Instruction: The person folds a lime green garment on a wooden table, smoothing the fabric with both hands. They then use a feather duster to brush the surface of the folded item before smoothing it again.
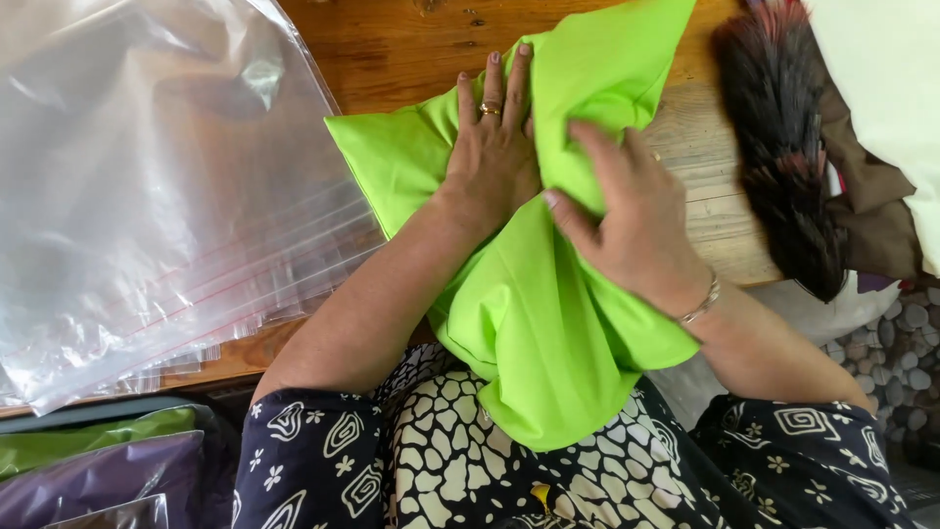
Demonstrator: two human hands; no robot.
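Note:
A bright green cloth (534,313) lies across the wooden table's front edge and hangs down onto my lap. My left hand (493,147) rests flat on it with fingers stretched out, a ring on one finger, pressing the cloth to the table. My right hand (627,220), with a bracelet at the wrist, pinches a fold of the same cloth just right of the left hand, thumb under the fold and fingers over it.
A stack of clear zip bags (147,196) covers the table's left side. A dark feather duster (783,147) and brown and white fabric (876,118) lie at the right. The wooden table (392,44) shows behind. Bagged green and purple cloth (98,460) sits lower left.

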